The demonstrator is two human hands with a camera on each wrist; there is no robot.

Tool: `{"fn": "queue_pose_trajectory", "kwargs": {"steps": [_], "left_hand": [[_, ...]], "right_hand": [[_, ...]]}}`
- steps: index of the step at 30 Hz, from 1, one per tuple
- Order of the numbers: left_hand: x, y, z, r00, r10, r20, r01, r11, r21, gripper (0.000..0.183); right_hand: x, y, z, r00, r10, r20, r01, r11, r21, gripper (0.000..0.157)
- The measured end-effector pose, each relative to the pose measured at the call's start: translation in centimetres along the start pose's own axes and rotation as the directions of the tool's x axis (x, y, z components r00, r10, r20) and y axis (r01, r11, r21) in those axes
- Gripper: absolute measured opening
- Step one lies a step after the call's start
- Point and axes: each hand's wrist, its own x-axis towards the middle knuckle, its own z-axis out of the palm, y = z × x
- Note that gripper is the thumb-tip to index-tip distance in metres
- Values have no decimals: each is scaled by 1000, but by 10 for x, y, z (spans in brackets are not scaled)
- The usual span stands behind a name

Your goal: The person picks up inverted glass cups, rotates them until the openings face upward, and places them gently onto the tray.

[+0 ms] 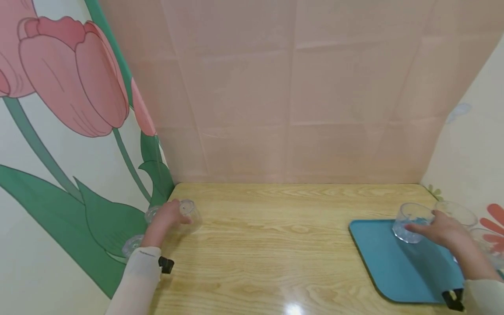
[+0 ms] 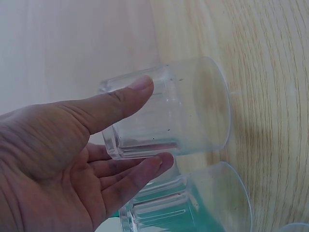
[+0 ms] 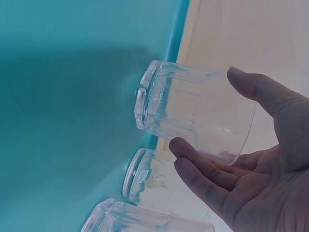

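On the left side of the table, my left hand (image 1: pixel 167 219) holds a clear plastic cup (image 1: pixel 191 215) that stands bottom up. In the left wrist view the thumb lies across this cup (image 2: pixel 198 108) near its base, with fingertips on the opposite side. Over at the right, my right hand (image 1: pixel 449 232) grips another clear cup (image 1: pixel 407 223), mouth up, at the far part of the blue tray (image 1: pixel 387 258). Seen from the right wrist, the thumb is near the rim of that cup (image 3: pixel 193 104) and the fingers curl against its other side.
Two more clear cups, one nearer (image 1: pixel 133 246) and one farther (image 1: pixel 151 213), stand by the left wall. Beside my right hand are two others, one behind (image 1: pixel 458 213) and one at the right (image 1: pixel 490 240). The wooden table (image 1: pixel 275 245) meets a pink-covered wall (image 1: pixel 291 109).
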Motion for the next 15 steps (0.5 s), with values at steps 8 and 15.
{"fn": "queue_pose_trajectory", "kwargs": {"steps": [8,15], "left_hand": [[0,0,0,1000,-2,-9,2,1000,1,68],[0,-1,1,1000,-2,-22,2,1000,11,67]], "right_hand": [[0,-3,2,999,40,-18,-40,999,20,136],[-2,-4,2,1000,14,-26,-14,1000,-2,134]]}}
